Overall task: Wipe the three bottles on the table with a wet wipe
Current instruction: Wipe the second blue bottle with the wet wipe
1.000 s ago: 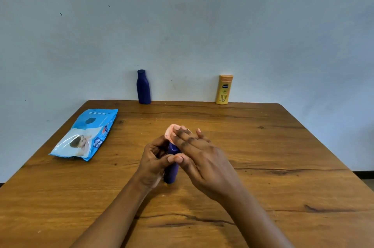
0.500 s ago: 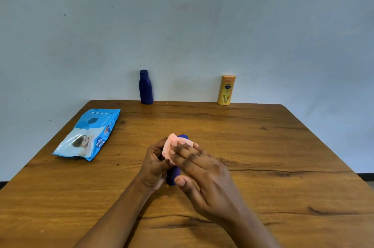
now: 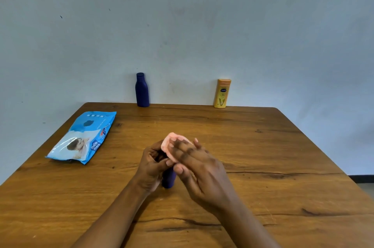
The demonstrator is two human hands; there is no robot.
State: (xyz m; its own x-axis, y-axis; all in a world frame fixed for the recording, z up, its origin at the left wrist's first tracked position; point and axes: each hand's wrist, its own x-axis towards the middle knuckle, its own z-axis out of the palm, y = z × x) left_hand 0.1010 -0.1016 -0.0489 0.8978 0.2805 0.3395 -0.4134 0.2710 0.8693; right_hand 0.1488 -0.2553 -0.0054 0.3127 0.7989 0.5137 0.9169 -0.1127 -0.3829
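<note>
Left hand: left hand [image 3: 152,163] curled closed around the small dark blue bottle [image 3: 169,180], fingers wrapped on its upper part; only the bottle's lower end shows below the hands.
Right hand: right hand [image 3: 199,168] partly open, fingers extended and pressed flat over the wet wipe [image 3: 169,142], thumb tucked under against the bottle; it has the wipe pinned to the bottle top.
Wipe: pale pink, bunched, covering the top of the held bottle; its edge peeks out above the fingertips.
Held bottle position: near the table's middle, on the near side, tilted; whether its base touches the wood, cannot tell.
Tall blue bottle: tall dark blue bottle [image 3: 142,90] upright at the far edge, against the wall [image 3: 182,25]; no label faces the camera.
Yellow bottle: yellow-orange bottle [image 3: 222,94] upright at the far edge, well to the right of the tall blue one; dark blue oval logo near the top, lettering too small to read; a large "V"-like mark lower down.
Wipes pack: blue wipes pack [image 3: 83,138] lying flat at far left, printed with a baby picture; "mee mee" readable on the front; other print too small.
Table: wooden table [image 3: 273,146], dark grain streaks.
</note>
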